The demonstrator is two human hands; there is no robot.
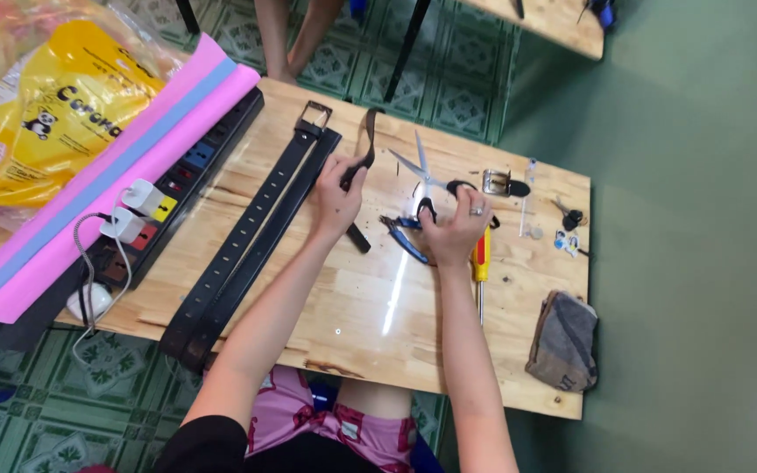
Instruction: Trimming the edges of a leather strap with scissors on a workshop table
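Near the middle of the frame, the left hand (336,194) is closed around a short dark belt strip (365,144), which rises from the fist toward the upper centre. Just to its right, the right hand (456,229) has fingers on the black handles of the scissors (428,178), blades pointing up-left. A long black belt (251,236) lies left of both hands on the wooden table (343,307).

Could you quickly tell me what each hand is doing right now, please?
Left hand: closed on a dark strap.
Right hand: on the scissors handles, fingers curled.
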